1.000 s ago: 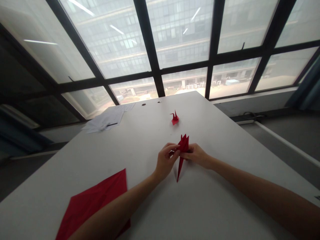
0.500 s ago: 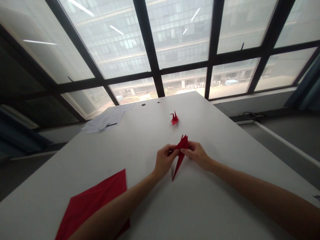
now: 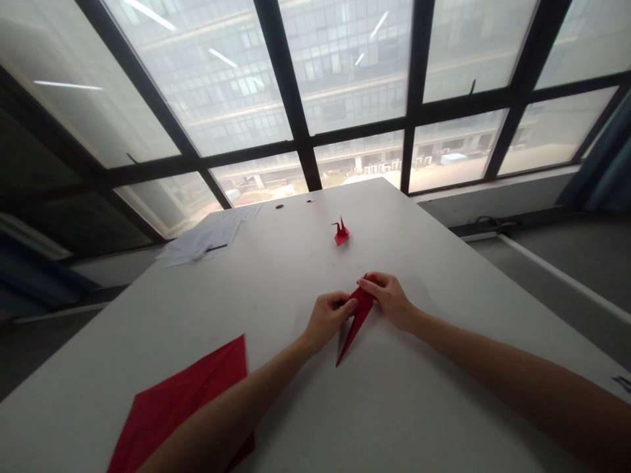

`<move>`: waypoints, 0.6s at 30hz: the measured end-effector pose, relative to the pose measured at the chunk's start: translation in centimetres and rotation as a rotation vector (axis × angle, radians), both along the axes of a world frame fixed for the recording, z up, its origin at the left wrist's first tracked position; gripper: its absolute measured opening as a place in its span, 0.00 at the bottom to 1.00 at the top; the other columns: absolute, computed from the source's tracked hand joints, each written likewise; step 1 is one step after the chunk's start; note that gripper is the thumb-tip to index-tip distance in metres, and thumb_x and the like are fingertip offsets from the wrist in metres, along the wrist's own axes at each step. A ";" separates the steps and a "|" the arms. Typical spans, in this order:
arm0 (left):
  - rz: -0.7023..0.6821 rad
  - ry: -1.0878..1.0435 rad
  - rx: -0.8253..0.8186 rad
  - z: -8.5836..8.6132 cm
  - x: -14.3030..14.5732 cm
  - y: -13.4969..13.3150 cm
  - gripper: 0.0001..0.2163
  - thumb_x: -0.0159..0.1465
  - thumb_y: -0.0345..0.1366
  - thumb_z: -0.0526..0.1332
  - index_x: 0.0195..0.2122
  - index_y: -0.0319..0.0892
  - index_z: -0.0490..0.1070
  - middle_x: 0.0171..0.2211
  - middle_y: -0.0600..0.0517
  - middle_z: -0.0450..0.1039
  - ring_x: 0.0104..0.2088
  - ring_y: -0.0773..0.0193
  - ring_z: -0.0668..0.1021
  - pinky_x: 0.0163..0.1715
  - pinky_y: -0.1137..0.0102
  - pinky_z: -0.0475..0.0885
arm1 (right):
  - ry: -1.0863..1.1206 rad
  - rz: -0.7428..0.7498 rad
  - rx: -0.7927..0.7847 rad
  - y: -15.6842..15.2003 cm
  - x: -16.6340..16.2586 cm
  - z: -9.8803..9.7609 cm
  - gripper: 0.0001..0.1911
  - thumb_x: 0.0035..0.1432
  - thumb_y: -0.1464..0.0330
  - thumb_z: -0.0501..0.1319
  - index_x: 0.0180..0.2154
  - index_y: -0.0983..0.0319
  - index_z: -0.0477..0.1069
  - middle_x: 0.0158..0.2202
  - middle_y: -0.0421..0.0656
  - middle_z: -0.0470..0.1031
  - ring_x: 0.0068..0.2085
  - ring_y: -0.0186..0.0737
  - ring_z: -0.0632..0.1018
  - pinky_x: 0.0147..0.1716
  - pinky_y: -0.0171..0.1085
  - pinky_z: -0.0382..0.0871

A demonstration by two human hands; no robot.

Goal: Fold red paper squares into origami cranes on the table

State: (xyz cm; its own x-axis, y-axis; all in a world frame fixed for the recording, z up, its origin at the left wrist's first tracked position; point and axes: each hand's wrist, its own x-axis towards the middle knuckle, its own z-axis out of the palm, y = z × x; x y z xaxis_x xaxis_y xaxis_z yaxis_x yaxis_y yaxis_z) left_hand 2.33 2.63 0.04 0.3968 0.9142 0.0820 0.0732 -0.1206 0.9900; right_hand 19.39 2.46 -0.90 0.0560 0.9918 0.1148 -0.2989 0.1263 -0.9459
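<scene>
Between my two hands is a folded piece of red origami paper [image 3: 358,320], its long narrow point slanting down toward me. My left hand [image 3: 329,320] pinches its left side, thumb on top. With thumb and fingers closed, my right hand [image 3: 389,299] grips the upper end, partly covering the tips there. Farther back on the table stands a small finished red paper crane [image 3: 340,233]. A larger sheet of red paper [image 3: 182,394] lies at the lower left, partly hidden beneath my left forearm.
The white table [image 3: 286,276] reaches to the windows. Loose white papers [image 3: 202,236] with a dark pen [image 3: 217,247] on them lie at its far left. Two small round holes sit near the far edge. Blue curtains hang at both sides.
My right hand has shifted up from the middle of the folded paper to its upper tips. The paper's long point has swung slightly down and left, and the camera view has shifted a little.
</scene>
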 end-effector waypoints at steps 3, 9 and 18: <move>-0.013 0.012 0.001 0.2 0.0 -0.1 0.14 0.58 0.45 0.69 0.29 0.37 0.79 0.25 0.50 0.76 0.25 0.66 0.73 0.24 0.74 0.65 | 0.011 -0.033 -0.027 0.0 -0.1 -0.1 0.18 0.47 0.56 0.71 0.23 0.62 0.70 0.21 0.36 0.66 0.24 0.32 0.63 0.25 0.35 0.56; 0.069 -0.037 0.044 0.2 -0.3 0.2 0.13 0.59 0.44 0.68 0.28 0.37 0.78 0.22 0.52 0.74 0.23 0.68 0.71 0.24 0.74 0.64 | 0.021 0.082 -0.002 -0.2 0.0 0.1 0.18 0.50 0.57 0.69 0.40 0.61 0.76 0.31 0.40 0.76 0.29 0.36 0.71 0.29 0.35 0.62; 0.060 -0.101 -0.081 -0.7 -0.5 0.9 0.13 0.56 0.43 0.72 0.33 0.36 0.80 0.29 0.48 0.79 0.27 0.65 0.76 0.30 0.71 0.71 | -0.149 0.089 0.014 0.0 -0.4 -0.3 0.16 0.50 0.57 0.68 0.33 0.64 0.76 0.29 0.42 0.77 0.28 0.36 0.71 0.28 0.36 0.64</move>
State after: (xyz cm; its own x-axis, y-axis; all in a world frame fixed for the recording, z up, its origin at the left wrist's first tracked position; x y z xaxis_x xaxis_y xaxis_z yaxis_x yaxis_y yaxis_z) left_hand 1.87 3.58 -0.67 0.3351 0.9412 0.0439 -0.0226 -0.0386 0.9990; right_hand 19.04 2.46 -1.15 -0.0511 0.9903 0.1294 -0.1664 0.1194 -0.9788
